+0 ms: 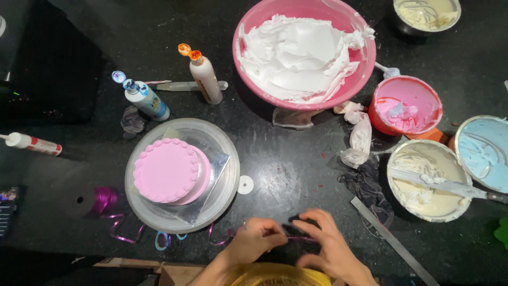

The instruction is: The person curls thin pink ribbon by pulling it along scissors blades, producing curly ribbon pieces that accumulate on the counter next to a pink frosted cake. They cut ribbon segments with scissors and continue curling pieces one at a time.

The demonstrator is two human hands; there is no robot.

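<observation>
A thin purple ribbon [296, 238] is pinched between both hands at the bottom edge of the black tabletop [286, 159]. The left hand [256, 239] is closed on one part of the ribbon, with the fingers [270, 230] curled tight around it. The right hand [325, 243] is closed on the other part, just beside the left hand, so the two hands are almost touching. More of the ribbon is seen curling away to the left, toward a purple spool [103, 200].

A small pink cake [168, 170] is set on a clear round stand [222, 153], to the left of the hands. A small white disc [245, 184] is lying near the stand. Behind the stand, two squeeze bottles are placed: one with a blue cap [144, 98] and one with an orange cap [203, 77].

A big pink bowl [365, 58] full of white cream is found at the top. To the right, a bowl of pink cream [406, 106], a bowl of blue cream [484, 151] and a bowl of pale cream [426, 180] are kept close together. A flat knife [450, 184] is laid across the pale one.
</observation>
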